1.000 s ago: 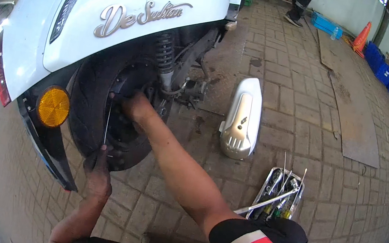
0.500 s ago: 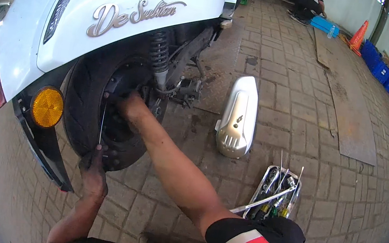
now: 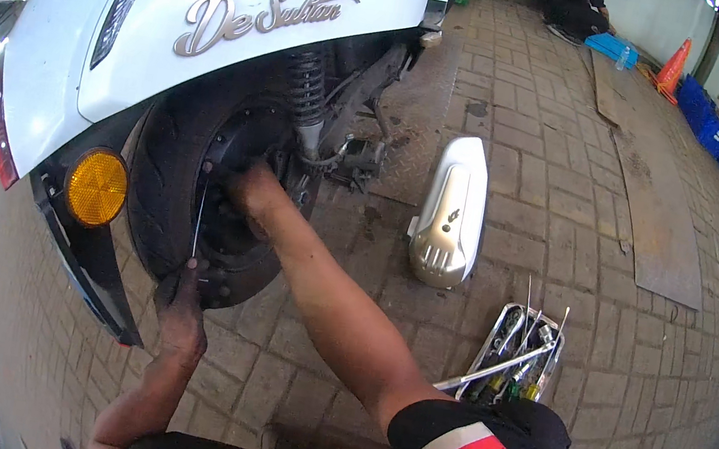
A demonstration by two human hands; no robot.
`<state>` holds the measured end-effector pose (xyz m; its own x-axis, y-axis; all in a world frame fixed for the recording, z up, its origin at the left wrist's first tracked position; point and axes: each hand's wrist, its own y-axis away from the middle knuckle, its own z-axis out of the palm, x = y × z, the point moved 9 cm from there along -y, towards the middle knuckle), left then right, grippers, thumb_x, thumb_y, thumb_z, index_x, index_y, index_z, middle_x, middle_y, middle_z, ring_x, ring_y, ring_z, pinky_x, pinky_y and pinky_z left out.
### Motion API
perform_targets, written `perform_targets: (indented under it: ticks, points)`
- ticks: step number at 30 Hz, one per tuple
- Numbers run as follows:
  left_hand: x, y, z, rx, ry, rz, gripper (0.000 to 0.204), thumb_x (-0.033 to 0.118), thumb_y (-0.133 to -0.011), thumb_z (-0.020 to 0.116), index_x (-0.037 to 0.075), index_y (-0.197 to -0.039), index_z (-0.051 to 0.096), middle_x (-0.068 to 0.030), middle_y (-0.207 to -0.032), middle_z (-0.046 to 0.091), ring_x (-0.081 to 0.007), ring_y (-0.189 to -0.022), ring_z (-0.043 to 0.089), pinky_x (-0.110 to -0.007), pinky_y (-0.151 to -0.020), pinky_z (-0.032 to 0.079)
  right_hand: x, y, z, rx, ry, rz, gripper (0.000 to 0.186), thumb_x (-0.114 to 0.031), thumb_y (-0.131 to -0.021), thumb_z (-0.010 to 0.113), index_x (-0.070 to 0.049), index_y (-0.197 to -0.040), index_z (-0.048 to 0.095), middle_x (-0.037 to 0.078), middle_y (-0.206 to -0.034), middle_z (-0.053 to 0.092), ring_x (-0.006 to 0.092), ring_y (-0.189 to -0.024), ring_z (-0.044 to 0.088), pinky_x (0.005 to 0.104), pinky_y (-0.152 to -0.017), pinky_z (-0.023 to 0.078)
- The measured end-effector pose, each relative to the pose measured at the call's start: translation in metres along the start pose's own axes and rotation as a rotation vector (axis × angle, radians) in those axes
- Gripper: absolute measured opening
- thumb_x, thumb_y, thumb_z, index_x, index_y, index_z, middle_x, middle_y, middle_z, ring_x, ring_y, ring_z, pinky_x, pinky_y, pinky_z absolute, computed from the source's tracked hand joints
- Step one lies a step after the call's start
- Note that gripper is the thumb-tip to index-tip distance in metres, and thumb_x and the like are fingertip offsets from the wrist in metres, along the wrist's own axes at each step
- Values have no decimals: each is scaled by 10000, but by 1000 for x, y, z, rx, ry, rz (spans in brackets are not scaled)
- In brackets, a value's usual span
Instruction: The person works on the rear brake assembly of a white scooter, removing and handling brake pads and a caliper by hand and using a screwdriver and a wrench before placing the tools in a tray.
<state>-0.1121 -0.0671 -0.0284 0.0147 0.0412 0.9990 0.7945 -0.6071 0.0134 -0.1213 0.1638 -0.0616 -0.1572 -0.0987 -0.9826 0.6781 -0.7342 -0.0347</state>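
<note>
A thin straight metal rod (image 3: 198, 220) stands upright against the side of a black scooter wheel (image 3: 164, 188). My left hand (image 3: 181, 305), darkened with grime, is closed around its lower end near the tyre's bottom edge. My right hand (image 3: 252, 189) reaches in front of the dark rim, with a fingertip at the rod's upper end. It looks closed on that end, though most of its fingers are lost in shadow. Above the wheel are the scooter's white body panel (image 3: 255, 54) and a shock absorber (image 3: 306, 93). An orange round reflector (image 3: 95, 187) sits left of the tyre.
On the brick paving (image 3: 520, 192) lies a silver-gold cover (image 3: 451, 214). A metal tray (image 3: 560, 331) of several hand tools is by my right arm. Farther back are metal sheets (image 3: 655, 215), blue crates (image 3: 712, 132), a traffic cone (image 3: 673, 68) and a crouching person (image 3: 573, 11).
The whole view has shifted slightly, with the scooter and floor things a little farther right. Both hands keep their places at the wheel and rod.
</note>
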Motion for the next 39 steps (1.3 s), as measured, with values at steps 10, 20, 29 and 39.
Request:
perform_targets:
  ticks: [10,20,29,39]
  points:
    - [2,0,-10,28,-70,-7,317,300,-931,587,-6,-933,666,-84,-883,666,-150,-831,557,-296,-792,427,-48,34,0,-51,78,-110,672,-351,-822,707,20,-1329,469,225,-1255,572,321,-1159,542,394,-959,443]
    - [3,-3,-10,47,-218,76,375,340,-939,545,-22,-950,643,-123,-901,665,-199,-783,610,-324,-727,475,-42,22,-4,11,225,-163,687,-449,-817,682,68,-1245,536,269,-1275,543,364,-1204,520,393,-1003,414]
    - [3,3,-4,14,-107,43,380,332,-942,537,-27,-1003,647,-118,-927,659,-212,-815,615,-346,-775,483,-43,28,-1,36,273,-132,620,-401,-815,695,37,-1232,562,247,-1246,573,381,-1173,542,395,-1011,408]
    - [-6,-5,-19,-12,-161,79,448,392,-927,565,-9,-1124,589,-113,-1047,640,-224,-931,603,-385,-820,460,-45,29,4,13,217,-126,630,-451,-799,692,48,-1171,594,280,-1191,586,394,-1141,554,404,-974,432]
